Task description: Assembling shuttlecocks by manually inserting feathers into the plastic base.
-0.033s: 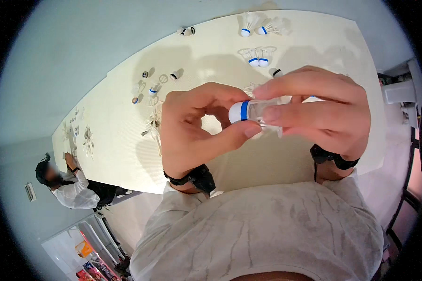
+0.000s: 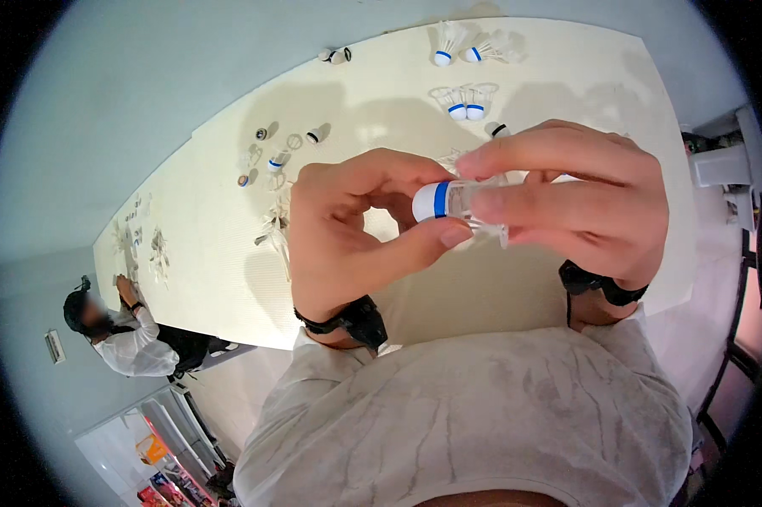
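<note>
Over the table I hold a shuttlecock (image 2: 431, 201) sideways, its white rounded head with a blue band pointing left and its clear plastic skirt to the right. My left hand (image 2: 347, 224) pinches the head end between thumb and fingers. Around the skirt are the fingers of my right hand (image 2: 588, 194), which hide part of it. Just beyond the hands stand two shuttlecocks with blue bands (image 2: 467, 111) side by side. A black-banded head piece (image 2: 499, 130) lies close to my right fingers. To the left of my left hand is a pile of pale feathers (image 2: 273, 230).
At the far edge of the cream table (image 2: 482, 304) lie two feathered shuttlecocks (image 2: 442, 57) and small black-and-white pieces (image 2: 336, 56). More loose parts (image 2: 275, 162) are spread on the left. Another person (image 2: 136, 338) sits at the table's left end near further feathers (image 2: 158, 253).
</note>
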### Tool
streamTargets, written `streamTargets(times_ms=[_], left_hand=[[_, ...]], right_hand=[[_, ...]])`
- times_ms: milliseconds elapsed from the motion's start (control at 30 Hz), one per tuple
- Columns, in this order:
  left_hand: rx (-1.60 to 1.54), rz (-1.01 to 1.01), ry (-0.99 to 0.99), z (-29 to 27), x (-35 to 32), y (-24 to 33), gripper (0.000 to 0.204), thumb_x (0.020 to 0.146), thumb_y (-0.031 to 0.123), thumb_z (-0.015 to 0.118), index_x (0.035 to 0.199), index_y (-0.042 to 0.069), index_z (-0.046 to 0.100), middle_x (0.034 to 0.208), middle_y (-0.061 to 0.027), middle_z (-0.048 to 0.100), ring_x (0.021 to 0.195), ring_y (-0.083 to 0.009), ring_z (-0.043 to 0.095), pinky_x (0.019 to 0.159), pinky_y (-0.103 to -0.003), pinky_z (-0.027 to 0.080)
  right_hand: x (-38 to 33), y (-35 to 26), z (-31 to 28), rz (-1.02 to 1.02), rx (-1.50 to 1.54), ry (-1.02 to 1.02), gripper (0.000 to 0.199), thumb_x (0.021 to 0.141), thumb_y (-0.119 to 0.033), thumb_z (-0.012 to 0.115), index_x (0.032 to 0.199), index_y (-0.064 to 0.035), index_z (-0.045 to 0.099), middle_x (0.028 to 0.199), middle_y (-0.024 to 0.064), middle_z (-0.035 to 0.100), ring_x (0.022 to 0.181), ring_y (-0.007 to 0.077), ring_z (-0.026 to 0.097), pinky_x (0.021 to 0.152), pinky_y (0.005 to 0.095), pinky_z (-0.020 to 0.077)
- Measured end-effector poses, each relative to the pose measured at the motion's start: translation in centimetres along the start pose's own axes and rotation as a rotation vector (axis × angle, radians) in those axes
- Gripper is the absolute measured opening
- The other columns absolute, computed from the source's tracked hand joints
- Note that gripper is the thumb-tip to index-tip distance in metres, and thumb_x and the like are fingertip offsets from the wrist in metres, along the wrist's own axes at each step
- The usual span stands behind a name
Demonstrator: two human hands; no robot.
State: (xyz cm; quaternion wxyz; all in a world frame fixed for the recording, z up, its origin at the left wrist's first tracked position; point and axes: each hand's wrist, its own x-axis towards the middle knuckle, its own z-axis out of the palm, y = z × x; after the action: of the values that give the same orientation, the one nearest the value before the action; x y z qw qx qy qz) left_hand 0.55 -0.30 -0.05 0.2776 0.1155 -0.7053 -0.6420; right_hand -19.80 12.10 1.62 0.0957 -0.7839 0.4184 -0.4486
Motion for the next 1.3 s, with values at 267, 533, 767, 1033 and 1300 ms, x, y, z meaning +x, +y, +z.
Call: streamTargets(times_ms=[267, 533, 767, 1033, 1300], left_hand=[[0.036, 0.143, -0.003, 0.0, 0.0, -0.8, 0.038, 0.069, -0.005, 0.084, 0.104, -0.004, 0.068, 0.089, -0.0098, 0.072, 0.072, -0.0126, 0.068, 0.060, -0.022, 0.051], [0.110, 0.250, 0.012, 0.2, 0.0, -0.8, 0.041, 0.070, -0.003, 0.085, 0.107, -0.004, 0.067, 0.092, -0.0116, 0.072, 0.076, -0.0147, 0.070, 0.064, -0.023, 0.054], [0.147, 0.326, 0.027, 0.4, 0.0, -0.9, 0.039, 0.072, -0.002, 0.083, 0.107, -0.003, 0.068, 0.094, -0.0124, 0.073, 0.080, -0.0164, 0.071, 0.067, -0.025, 0.056], [0.190, 0.370, 0.054, 0.5, 0.2, -1.2, 0.039, 0.071, -0.001, 0.084, 0.107, -0.003, 0.069, 0.097, -0.0131, 0.072, 0.084, -0.0190, 0.072, 0.072, -0.028, 0.059], [0.200, 0.396, 0.107, 0.8, 0.2, -1.1, 0.036, 0.073, -0.002, 0.082, 0.106, -0.003, 0.069, 0.097, -0.0133, 0.072, 0.084, -0.0194, 0.072, 0.073, -0.029, 0.060]], right_hand=[[-0.1, 0.2, 0.6, -0.013, -0.132, 0.054, 0.049, 0.071, -0.013, 0.081, 0.114, 0.0061, 0.067, 0.110, 0.0230, 0.069, 0.088, 0.0309, 0.073, 0.071, 0.0320, 0.0603], [-0.3, -0.2, 0.9, 0.098, -0.097, 0.077, 0.054, 0.069, -0.018, 0.084, 0.115, 0.0056, 0.067, 0.107, 0.0215, 0.071, 0.084, 0.0263, 0.073, 0.070, 0.0316, 0.0605], [-0.3, -0.3, 1.3, 0.120, -0.101, 0.099, 0.056, 0.067, -0.021, 0.084, 0.114, 0.0048, 0.067, 0.104, 0.0190, 0.073, 0.081, 0.0250, 0.074, 0.068, 0.0306, 0.0606], [-0.3, -0.2, 1.7, 0.142, -0.029, 0.139, 0.053, 0.069, -0.015, 0.084, 0.115, 0.0049, 0.067, 0.104, 0.0195, 0.072, 0.082, 0.0254, 0.074, 0.069, 0.0307, 0.0610], [-0.3, 0.1, 2.0, 0.169, 0.104, 0.177, 0.050, 0.073, -0.010, 0.082, 0.117, 0.0073, 0.065, 0.108, 0.0248, 0.070, 0.087, 0.0261, 0.074, 0.073, 0.0305, 0.0605]])
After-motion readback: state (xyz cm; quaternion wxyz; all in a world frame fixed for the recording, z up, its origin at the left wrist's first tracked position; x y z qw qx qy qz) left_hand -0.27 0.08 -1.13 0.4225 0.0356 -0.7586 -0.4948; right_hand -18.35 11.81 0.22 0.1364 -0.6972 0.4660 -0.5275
